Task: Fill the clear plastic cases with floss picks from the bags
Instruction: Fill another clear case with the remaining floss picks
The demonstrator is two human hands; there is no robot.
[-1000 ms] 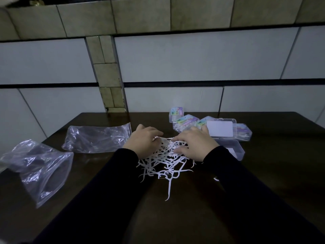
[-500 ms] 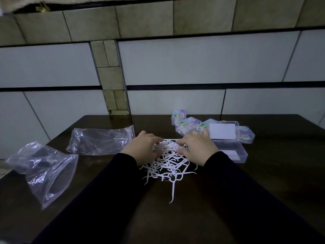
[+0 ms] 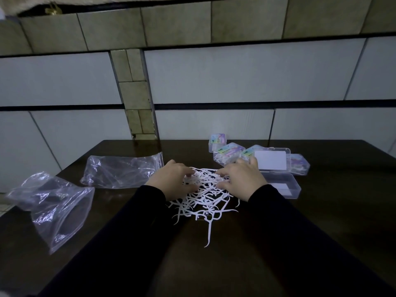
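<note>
A loose pile of white floss picks (image 3: 203, 200) lies on the dark table (image 3: 321, 221) in front of me. My left hand (image 3: 172, 181) rests on the pile's left side, fingers curled into the picks. My right hand (image 3: 242, 179) presses on the right side, pinching some picks between thumb and fingers. An open clear plastic case (image 3: 285, 186) sits just right of my right hand, its lid (image 3: 272, 160) with a white label raised behind it. Several closed cases with colourful labels (image 3: 228, 152) stand behind.
Two clear plastic bags lie on the left: one flat bag (image 3: 122, 172) beside my left hand, and another bag (image 3: 53, 202) with its mouth open near the table's left edge. A tiled wall rises right behind the table.
The view has shifted slightly. Both hands stay on the pile, gathering the picks a little closer together.
</note>
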